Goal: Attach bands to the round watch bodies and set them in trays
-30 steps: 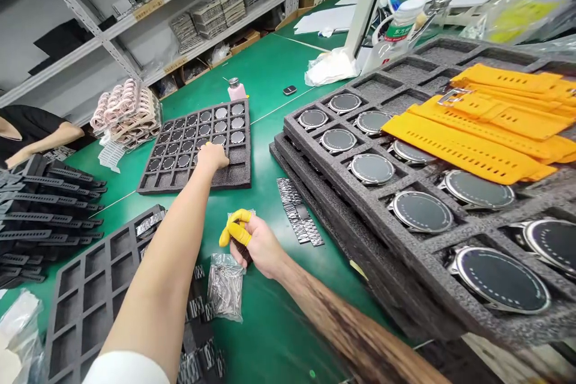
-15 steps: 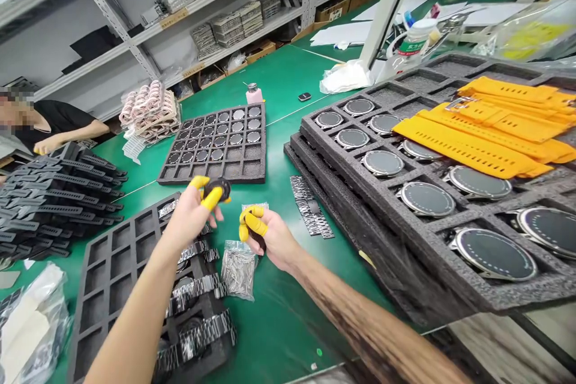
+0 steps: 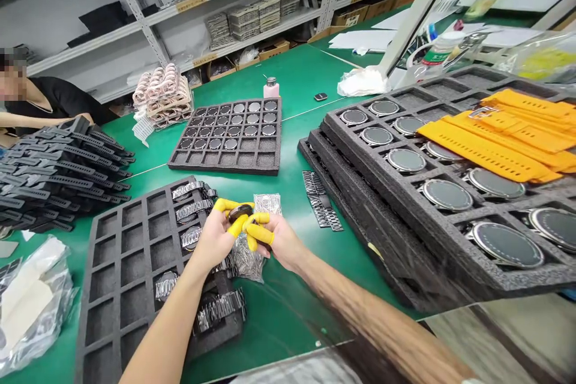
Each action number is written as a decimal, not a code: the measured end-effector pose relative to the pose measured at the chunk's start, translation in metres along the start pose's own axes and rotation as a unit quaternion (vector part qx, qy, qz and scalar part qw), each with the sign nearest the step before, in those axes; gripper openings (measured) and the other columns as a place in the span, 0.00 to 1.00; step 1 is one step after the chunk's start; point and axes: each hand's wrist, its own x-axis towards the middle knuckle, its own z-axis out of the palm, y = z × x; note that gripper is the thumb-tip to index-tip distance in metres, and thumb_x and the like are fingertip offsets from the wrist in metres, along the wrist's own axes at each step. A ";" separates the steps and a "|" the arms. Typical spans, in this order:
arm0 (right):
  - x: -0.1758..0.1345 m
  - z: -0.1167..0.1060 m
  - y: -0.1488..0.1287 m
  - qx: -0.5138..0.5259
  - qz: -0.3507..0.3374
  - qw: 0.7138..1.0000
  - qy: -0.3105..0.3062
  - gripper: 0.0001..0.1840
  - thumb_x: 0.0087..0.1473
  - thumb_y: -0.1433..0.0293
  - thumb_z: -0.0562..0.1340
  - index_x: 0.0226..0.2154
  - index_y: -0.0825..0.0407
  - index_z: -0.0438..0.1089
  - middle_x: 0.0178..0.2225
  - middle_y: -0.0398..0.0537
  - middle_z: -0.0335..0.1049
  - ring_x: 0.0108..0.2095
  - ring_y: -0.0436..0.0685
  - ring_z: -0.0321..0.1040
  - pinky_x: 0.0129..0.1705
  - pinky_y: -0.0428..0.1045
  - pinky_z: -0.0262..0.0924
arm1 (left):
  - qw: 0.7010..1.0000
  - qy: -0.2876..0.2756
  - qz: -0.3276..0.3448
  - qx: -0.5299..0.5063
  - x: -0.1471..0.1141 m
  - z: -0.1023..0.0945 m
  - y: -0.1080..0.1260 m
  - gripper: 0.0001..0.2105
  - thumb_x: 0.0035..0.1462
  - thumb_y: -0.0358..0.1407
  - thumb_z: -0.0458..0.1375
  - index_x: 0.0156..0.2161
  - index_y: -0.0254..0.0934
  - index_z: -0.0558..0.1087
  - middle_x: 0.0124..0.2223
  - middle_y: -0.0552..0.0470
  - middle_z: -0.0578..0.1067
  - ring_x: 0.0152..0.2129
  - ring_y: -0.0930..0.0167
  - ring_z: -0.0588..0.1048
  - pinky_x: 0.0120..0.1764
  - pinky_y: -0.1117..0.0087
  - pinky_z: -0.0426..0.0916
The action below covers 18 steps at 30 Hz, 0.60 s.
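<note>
My left hand (image 3: pixel 216 237), with yellow finger cots, grips a round black watch case (image 3: pixel 240 212) by its edge. Right beside it, my right hand (image 3: pixel 281 240), also in yellow cots, has its fingers pinched together close to the case. A dark piece shows under those fingers, mostly hidden, so its kind is unclear. Below the hands lies a clear bag of thin metal pins (image 3: pixel 248 263), and behind them a second bag of pins (image 3: pixel 269 203). To the left, a black foam tray (image 3: pixel 119 264) holds several watches with shiny black link bands (image 3: pixel 191 211).
Two loose link bands (image 3: pixel 320 201) lie right of my hands. Stacked foam trays (image 3: pixel 342 162) with watch cases and orange straps (image 3: pixel 504 138) fill the right side. Another case tray (image 3: pixel 225 162) stands behind. Black straps (image 3: pixel 63 171) pile up at left, near another person (image 3: pixel 58 102).
My left hand has brought the watch case right and down, up against my right hand; they were apart before. The whole view has shifted slightly.
</note>
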 end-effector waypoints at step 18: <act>0.003 -0.001 0.002 -0.045 0.024 0.999 0.007 0.23 0.52 0.54 0.75 0.24 0.53 0.69 0.18 0.40 0.70 0.13 0.44 0.52 0.14 0.42 0.42 | 0.909 -0.038 0.200 0.364 -0.006 -0.017 -0.005 0.27 0.64 0.26 0.55 0.64 0.49 0.73 0.59 0.47 0.78 0.49 0.61 0.75 0.52 0.57 0.76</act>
